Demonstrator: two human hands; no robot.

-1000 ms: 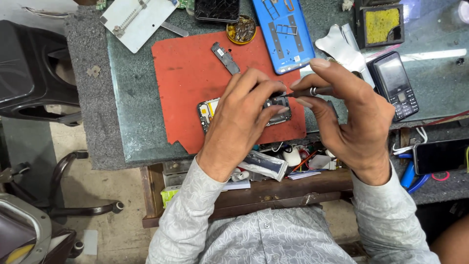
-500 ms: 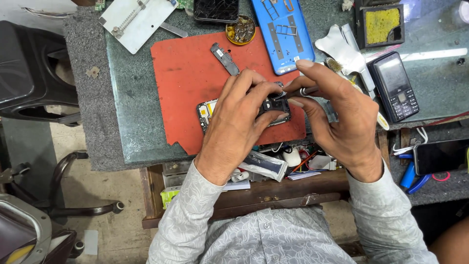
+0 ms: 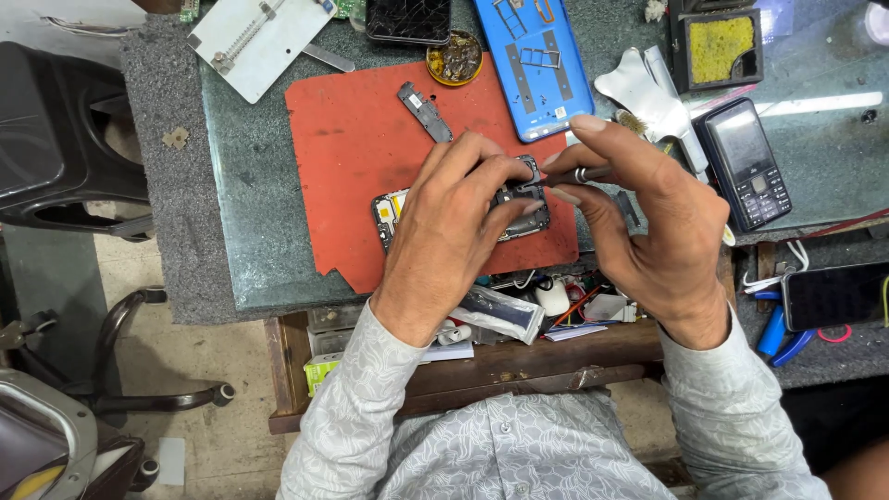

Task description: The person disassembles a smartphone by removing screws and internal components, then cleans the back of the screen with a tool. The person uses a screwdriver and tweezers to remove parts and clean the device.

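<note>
Hands meet over the opened black phone body with its circuit board exposed point(image 3: 463, 218), which lies on the torn red rubber mat point(image 3: 352, 148) near the mat's right edge; the left hand point(image 3: 454, 231) lies flat over most of it, fingers curled and pressing on its upper end, so it grips and steadies the phone rather than lifting it; the right hand point(image 3: 648, 222) pinches a thin metal-banded tool point(image 3: 579, 174) between thumb and fingertips, its tip at the phone's top corner. Against a second ago, the right hand has drawn in closer and its fingers have tightened from a loose arch to a narrow pinch; by my reading, the work has passed from positioning to fine contact on the board. A blue back cover point(image 3: 532, 60) lies just above; a dark keypad phone point(image 3: 743, 162) sits apart to the right.
</note>
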